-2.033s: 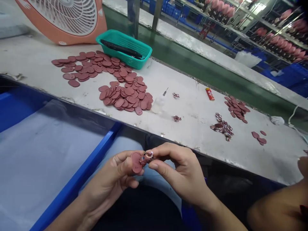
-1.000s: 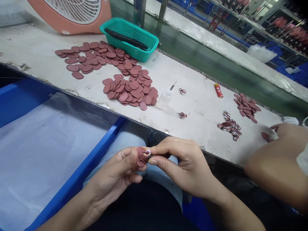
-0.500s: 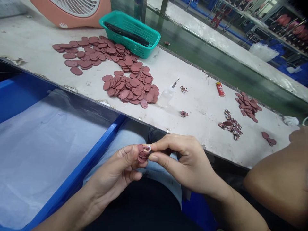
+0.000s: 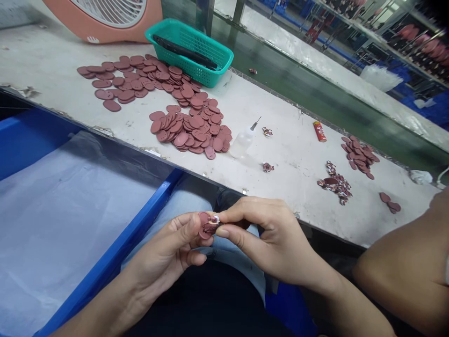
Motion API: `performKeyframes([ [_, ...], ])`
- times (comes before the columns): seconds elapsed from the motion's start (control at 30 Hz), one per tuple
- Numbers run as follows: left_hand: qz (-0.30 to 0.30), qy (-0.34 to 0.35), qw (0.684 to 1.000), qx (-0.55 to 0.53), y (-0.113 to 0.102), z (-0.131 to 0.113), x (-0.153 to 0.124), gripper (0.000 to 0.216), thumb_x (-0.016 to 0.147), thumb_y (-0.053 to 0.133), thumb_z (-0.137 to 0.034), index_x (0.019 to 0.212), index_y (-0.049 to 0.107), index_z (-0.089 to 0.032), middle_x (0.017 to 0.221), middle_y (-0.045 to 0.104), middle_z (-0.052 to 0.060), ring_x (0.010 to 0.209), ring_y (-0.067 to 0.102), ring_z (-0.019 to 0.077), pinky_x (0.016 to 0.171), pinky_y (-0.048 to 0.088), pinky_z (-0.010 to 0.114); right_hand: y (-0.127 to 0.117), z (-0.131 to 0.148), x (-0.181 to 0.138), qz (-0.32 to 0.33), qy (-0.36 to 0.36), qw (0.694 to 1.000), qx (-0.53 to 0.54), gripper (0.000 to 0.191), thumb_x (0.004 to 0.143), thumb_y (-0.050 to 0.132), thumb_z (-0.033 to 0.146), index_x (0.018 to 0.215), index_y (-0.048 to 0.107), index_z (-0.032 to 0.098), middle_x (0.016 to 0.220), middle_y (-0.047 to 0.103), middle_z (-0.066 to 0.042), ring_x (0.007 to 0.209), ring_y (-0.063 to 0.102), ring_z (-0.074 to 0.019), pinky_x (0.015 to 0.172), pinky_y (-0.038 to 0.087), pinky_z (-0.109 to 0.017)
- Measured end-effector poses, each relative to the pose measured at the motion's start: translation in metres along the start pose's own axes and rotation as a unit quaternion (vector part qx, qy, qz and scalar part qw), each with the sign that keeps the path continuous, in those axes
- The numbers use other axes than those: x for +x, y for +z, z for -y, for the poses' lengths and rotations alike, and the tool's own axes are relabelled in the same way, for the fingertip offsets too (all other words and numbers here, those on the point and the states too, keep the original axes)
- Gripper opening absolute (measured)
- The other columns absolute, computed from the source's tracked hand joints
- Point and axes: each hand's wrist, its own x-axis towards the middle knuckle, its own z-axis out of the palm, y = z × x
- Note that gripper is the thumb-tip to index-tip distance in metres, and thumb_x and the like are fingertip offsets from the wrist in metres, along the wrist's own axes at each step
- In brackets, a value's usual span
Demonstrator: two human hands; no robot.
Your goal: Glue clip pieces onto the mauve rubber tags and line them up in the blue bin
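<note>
My left hand (image 4: 168, 252) pinches a small reddish-brown oval tag (image 4: 204, 224) between thumb and fingers, over my lap. My right hand (image 4: 270, 238) meets it from the right, its thumb and forefinger closed on a small patterned piece (image 4: 213, 220) pressed against the tag. Both hands are below the near edge of the grey worktable (image 4: 287, 154). A heap of the same oval tags (image 4: 191, 131) lies on the table ahead, with a wider spread of tags (image 4: 140, 79) behind it.
A clear glue bottle (image 4: 242, 140) lies beside the heap. A teal basket (image 4: 191, 51), an orange fan (image 4: 108, 16), a red lighter (image 4: 318, 131), small patterned pieces (image 4: 335, 182) and more tags (image 4: 359, 154) are on the table. Another person's arm (image 4: 410, 271) is at right. A blue bin (image 4: 52, 220) is at left.
My hands have stayed together on the tag, working the small piece against it. The other person's hand reached onto the table at right and has drawn back. The view shifted slightly.
</note>
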Motion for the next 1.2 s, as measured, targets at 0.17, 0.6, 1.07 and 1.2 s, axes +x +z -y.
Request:
performKeyframes([
  [0.17, 0.008, 0.006, 1.0, 0.001, -0.002, 0.002, 0.0, 0.032, 0.059, 0.095, -0.043, 0.076, 0.081, -0.02, 0.066, 0.065, -0.001, 0.059, 0.059, 0.0083, 0.046, 0.051, 0.011, 0.0, 0.003, 0.0, 0.006, -0.008, 1.0, -0.013, 0.005, 0.091, 0.071, 0.016, 0.095, 0.075, 0.017, 0.08, 0.075, -0.001, 0.069, 0.068, -0.0104, 0.067, 0.053, -0.021],
  [0.6, 0.023, 0.002, 1.0, 0.0, -0.003, 0.002, 0.001, 0.035, 0.06, 0.094, -0.045, 0.08, 0.082, -0.019, 0.069, 0.065, 0.0, 0.061, 0.059, 0.0082, 0.046, 0.049, 0.01, 0.002, 0.004, 0.001, -0.003, -0.039, 0.999, -0.03, 0.009, 0.091, 0.07, 0.013, 0.097, 0.073, 0.019, 0.083, 0.077, 0.0, 0.072, 0.069, -0.0104, 0.07, 0.056, -0.021],
  [1.07, 0.025, 0.058, 0.997, 0.036, 0.002, 0.001, -0.007, 0.034, 0.059, 0.094, -0.046, 0.078, 0.082, -0.021, 0.068, 0.071, 0.001, 0.055, 0.058, 0.008, 0.049, 0.05, 0.013, 0.005, 0.01, -0.008, -0.003, -0.082, 0.996, -0.038, 0.014, 0.094, 0.066, 0.013, 0.106, 0.07, 0.019, 0.089, 0.078, -0.004, 0.077, 0.071, -0.0135, 0.071, 0.059, -0.025],
  [1.2, 0.074, 0.089, 0.993, 0.02, 0.004, 0.001, -0.012, 0.03, 0.059, 0.096, -0.041, 0.08, 0.083, -0.024, 0.061, 0.071, -0.001, 0.051, 0.059, 0.0081, 0.05, 0.05, 0.015, 0.003, 0.018, -0.016, 0.006, -0.108, 0.994, -0.026, 0.025, 0.09, 0.068, 0.006, 0.113, 0.07, 0.017, 0.095, 0.078, -0.005, 0.08, 0.072, -0.0137, 0.073, 0.061, -0.024],
])
